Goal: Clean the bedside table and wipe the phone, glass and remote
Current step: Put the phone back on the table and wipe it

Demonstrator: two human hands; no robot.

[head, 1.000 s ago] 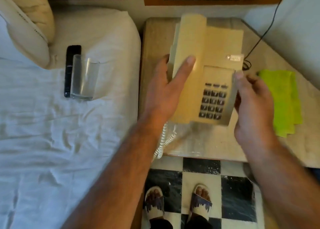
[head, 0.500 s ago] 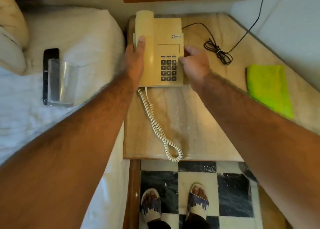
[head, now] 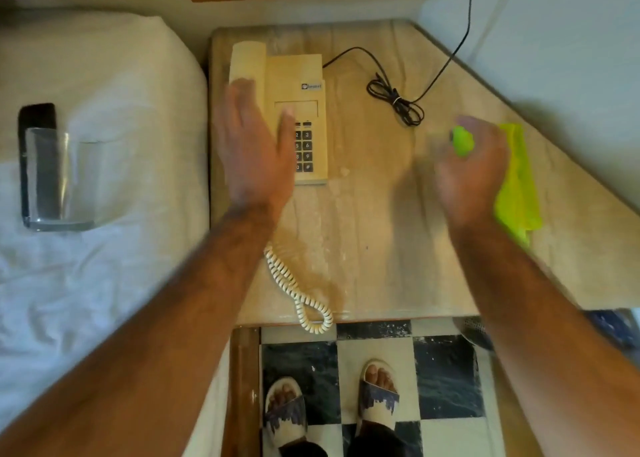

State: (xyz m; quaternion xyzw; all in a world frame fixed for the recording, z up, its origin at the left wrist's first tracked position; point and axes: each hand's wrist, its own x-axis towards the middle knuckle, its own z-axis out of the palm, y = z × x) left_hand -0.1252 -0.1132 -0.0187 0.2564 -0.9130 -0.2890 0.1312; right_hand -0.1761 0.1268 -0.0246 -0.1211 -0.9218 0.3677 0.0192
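Note:
A beige corded phone stands at the back left of the marble bedside table, its handset in the cradle. My left hand hovers over the phone's near left side with straight fingers, blurred, holding nothing. My right hand grips a bright green cloth at the table's right side; part of the cloth bulges between my fingers. A clear glass lies on the white bed at the left, with a black remote behind and under it.
The phone's coiled cord runs to the table's front edge and hangs over it. A black cable bundle lies behind on the table. The bed borders the table's left. My sandalled feet stand on checkered floor.
Both hands have let go of the phone, which now rests on the table. My left hand has lifted off it. My right hand has moved right and taken hold of the green cloth.

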